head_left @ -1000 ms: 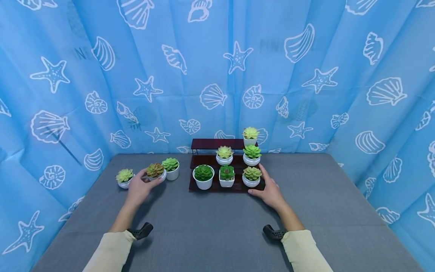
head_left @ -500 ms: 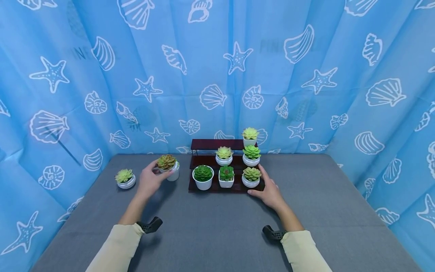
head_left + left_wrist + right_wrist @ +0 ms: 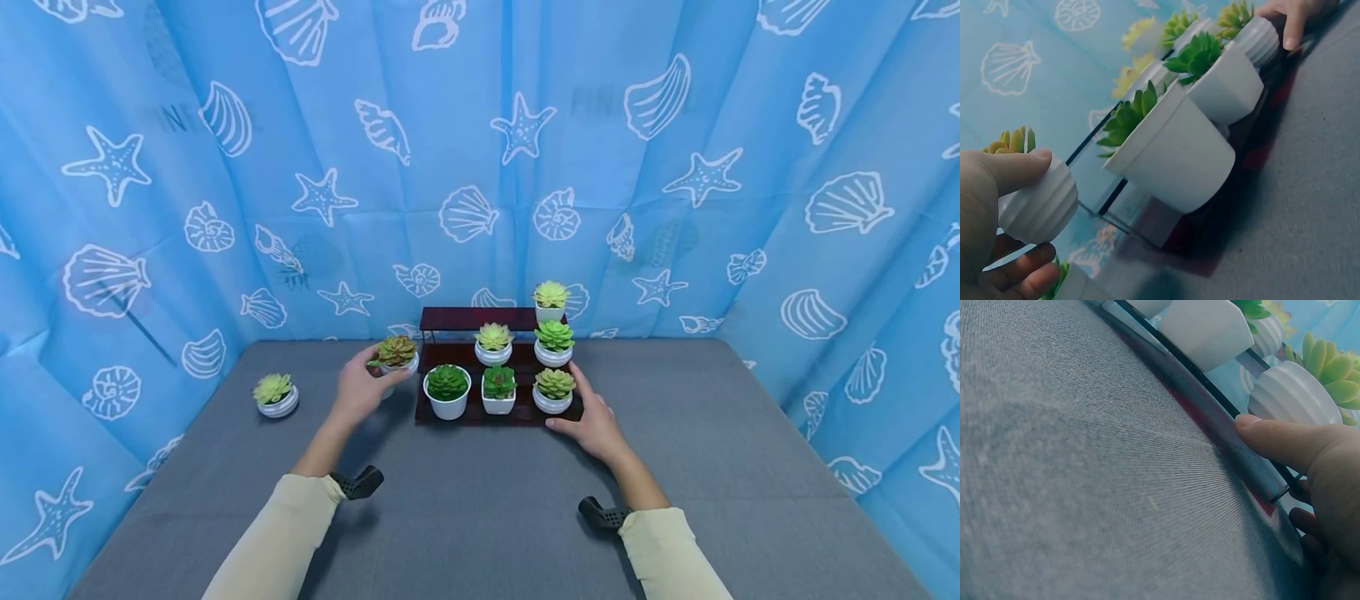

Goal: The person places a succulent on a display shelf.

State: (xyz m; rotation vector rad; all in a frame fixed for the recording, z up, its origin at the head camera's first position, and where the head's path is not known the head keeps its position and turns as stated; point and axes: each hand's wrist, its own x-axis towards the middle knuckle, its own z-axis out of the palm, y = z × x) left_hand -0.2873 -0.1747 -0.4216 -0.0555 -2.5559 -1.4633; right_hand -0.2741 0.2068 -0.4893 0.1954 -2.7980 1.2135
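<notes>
My left hand [image 3: 360, 387] pinches a potted succulent [image 3: 396, 352] with brown-orange leaves by its ribbed white pot, thumb on one side and fingers on the other. It is held up just left of a dark red three-tier shelf [image 3: 480, 318]. Behind and below it, a green succulent's white pot [image 3: 1079, 286] is mostly hidden. My right hand [image 3: 596, 425] grips the shelf's front right corner, thumb on the front edge of the lowest tier, beside a succulent in a ribbed pot [image 3: 553, 392].
The lowest tier also bears a dark green succulent in a round pot [image 3: 447, 392] and one in a square pot [image 3: 498, 392]. Two succulents stand on the middle tier, one [image 3: 551, 302] on top. A yellow-green succulent [image 3: 276, 396] sits at the table's left. A blue curtain [image 3: 480, 167] hangs behind.
My left hand has carried the brown-orange succulent rightward, past the green succulent on the table, to near the shelf's left side. My right hand has stayed at the shelf corner.
</notes>
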